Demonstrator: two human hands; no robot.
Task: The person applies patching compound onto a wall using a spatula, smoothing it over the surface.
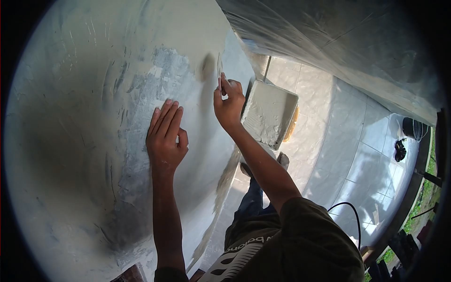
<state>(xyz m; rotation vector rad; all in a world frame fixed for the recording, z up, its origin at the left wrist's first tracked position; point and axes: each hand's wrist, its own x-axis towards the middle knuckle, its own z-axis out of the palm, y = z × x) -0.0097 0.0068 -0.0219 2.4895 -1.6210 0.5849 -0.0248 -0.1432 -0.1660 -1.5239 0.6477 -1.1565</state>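
Note:
A pale wall (94,155) fills the left of the head view, smeared with grey-white filler and a bluish patch in its middle. My left hand (167,134) lies against that patch, its fingers stretched out and holding nothing. Further to the right, my right hand (229,103) is closed around a thin putty knife (219,70), seen nearly edge-on, with the blade close to the wall. Its handle is mostly hidden in my fingers. Beside my right wrist is a square tray (297,101) of wet grey filler.
Something orange (292,124) shows under the tray's right side. My feet (283,160) stand on light floor tiles (324,127). Plastic sheeting (347,51) hangs at upper right. A black bucket (413,128), a small black object (400,150) and a black cable (354,216) are at right.

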